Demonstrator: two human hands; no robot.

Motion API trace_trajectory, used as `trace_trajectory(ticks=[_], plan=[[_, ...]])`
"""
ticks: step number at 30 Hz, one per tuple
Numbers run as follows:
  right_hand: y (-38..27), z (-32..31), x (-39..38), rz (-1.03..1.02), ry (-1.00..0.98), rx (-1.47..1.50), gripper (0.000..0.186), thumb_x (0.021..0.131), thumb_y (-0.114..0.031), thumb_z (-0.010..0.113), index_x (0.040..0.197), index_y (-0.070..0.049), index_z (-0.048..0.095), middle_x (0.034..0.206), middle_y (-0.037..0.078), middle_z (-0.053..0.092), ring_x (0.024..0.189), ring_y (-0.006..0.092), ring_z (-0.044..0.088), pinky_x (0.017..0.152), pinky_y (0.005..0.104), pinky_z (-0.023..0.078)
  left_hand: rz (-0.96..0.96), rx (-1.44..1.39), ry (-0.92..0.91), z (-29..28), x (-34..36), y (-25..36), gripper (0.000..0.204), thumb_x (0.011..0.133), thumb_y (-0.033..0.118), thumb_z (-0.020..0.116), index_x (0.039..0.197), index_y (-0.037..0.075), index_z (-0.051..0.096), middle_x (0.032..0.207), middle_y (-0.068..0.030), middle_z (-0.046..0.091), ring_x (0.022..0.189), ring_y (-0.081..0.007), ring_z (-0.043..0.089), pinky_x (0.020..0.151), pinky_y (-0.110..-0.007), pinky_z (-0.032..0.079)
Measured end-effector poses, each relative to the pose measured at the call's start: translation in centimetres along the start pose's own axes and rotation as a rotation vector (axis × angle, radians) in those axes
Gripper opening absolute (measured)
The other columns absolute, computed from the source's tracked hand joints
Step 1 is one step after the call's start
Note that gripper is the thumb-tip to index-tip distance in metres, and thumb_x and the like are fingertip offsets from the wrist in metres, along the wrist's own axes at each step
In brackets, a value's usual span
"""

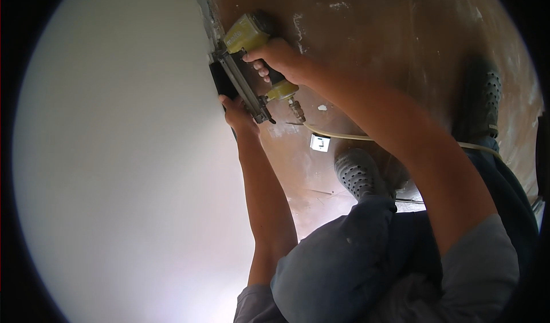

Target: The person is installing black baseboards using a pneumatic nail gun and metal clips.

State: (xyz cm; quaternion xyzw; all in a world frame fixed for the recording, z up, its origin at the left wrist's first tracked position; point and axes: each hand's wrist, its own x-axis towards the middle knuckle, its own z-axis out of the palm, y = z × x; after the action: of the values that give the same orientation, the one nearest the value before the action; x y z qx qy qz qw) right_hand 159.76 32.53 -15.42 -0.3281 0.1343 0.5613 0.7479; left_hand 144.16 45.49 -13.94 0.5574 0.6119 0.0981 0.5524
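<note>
Right forearm [366, 102] hides part of the hose [344, 136] — hands [282, 58] partly cover nailer handle [276, 75] and black strip [224, 81].

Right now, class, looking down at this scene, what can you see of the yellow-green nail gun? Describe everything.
The nail gun has a yellow-green body with a dark cap, a dark grip and a long, slanting, grey, metal-looking magazine. The right hand wraps the grip. Its nose end is at the black strip along the pale wall. A metal-looking coupling joins it to a pale hose. Whether the left hand touches it is unclear.
</note>
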Motion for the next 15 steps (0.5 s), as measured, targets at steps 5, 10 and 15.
trace_trajectory(ticks=[5,10,15], plan=[[-0.1,-0.1,-0.7,0.037,0.018,0.014,0.013,0.09,-0.015,0.071,0.085,-0.007,0.062,0.065,-0.001,0.051,0.055,0.011,0.048,0.05,0.0305,0.042,-0.075,0.001,-0.017,0.1,-0.1,0.4,0.08,0.108,0.058,0.026,0.119,-0.013,0.061,0.111,-0.0198,0.069,0.101,-0.0276,0.064,0.092,-0.037,0.051],[0.0,0.1,-1.3,0.015,0.012,0.048,0.013,0.09,-0.013,0.07,0.085,-0.005,0.061,0.065,0.0,0.051,0.055,0.0125,0.049,0.049,0.0313,0.043,-0.085,-0.11,-0.103,-0.6,-0.4,0.5,0.082,0.106,0.061,0.03,0.119,-0.013,0.063,0.111,-0.0205,0.068,0.097,-0.029,0.065,0.086,-0.039,0.055],[0.5,-0.5,-1.2,-0.004,0.007,0.047,0.013,0.09,-0.017,0.072,0.087,-0.007,0.063,0.065,-0.003,0.05,0.055,0.0104,0.047,0.05,0.0297,0.041,-0.042,-0.147,-0.153,-1.0,0.7,-0.7,0.081,0.106,0.06,0.029,0.119,-0.013,0.063,0.108,-0.0211,0.069,0.093,-0.0307,0.067,0.083,-0.041,0.056]])
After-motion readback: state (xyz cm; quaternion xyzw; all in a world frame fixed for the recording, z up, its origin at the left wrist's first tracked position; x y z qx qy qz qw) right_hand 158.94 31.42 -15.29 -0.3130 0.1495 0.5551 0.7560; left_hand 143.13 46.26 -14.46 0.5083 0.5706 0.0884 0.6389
